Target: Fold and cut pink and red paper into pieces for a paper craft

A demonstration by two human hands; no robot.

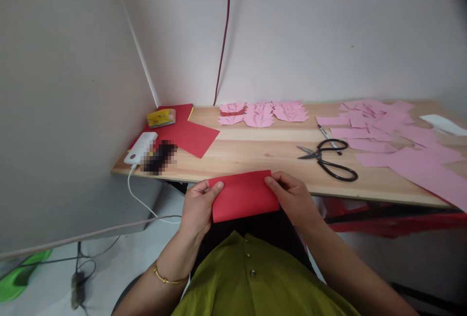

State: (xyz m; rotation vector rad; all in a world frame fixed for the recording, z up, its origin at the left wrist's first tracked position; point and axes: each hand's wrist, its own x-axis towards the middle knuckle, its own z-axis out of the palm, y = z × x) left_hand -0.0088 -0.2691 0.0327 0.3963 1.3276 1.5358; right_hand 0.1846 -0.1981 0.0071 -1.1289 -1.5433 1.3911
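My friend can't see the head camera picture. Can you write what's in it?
A person's left hand and right hand hold red paper by its sides, near the edge of a wooden table. On it lie black-handled scissors, a pen, pink paper pieces and red sheets.

A pale wooden tabletop (251, 153) with streaked grain carries red sheets (199, 137) at its far left. Pink paper cut-outs (259, 114) line the far edge near the middle. Right of centre lie black-handled scissors (318, 155), blades pointing left, one handle loop crossing a pen (323, 131). Pink strips (370, 133) overlap across the right, near a white slip (444, 124).
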